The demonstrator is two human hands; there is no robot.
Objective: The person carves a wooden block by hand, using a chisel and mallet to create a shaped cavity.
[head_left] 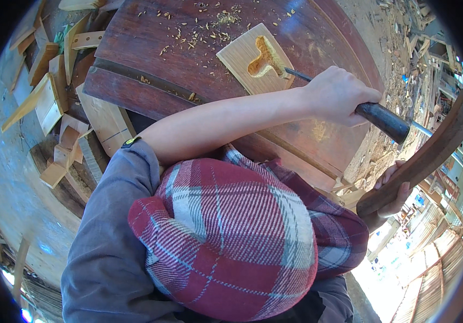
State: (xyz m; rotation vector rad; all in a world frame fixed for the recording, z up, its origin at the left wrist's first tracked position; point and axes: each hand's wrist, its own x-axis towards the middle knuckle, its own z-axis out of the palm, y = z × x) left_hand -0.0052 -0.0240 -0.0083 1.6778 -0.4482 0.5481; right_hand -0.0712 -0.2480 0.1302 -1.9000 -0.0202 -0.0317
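My left hand [339, 96] is wrapped round the dark handle of a chisel [379, 119], whose metal blade reaches left to the lower right edge of a carved recess [266, 59] in a pale wooden board [234, 56]. The recess has rounded lobes and a rough yellow floor. On the right side, my right hand [393, 191] grips a long, curved dark wooden bar [430, 151], held up beside the chisel's handle end. Both forearms come from behind bunched red plaid cloth, and the right one is mostly hidden.
The board rests on a reddish-brown wooden bench top [156, 64] with a groove and scattered shavings. Loose offcuts and angled wood pieces [54, 107] lie heaped at the left. At the right are dirt ground, scrap wood [425, 59] and a bright sunlit area.
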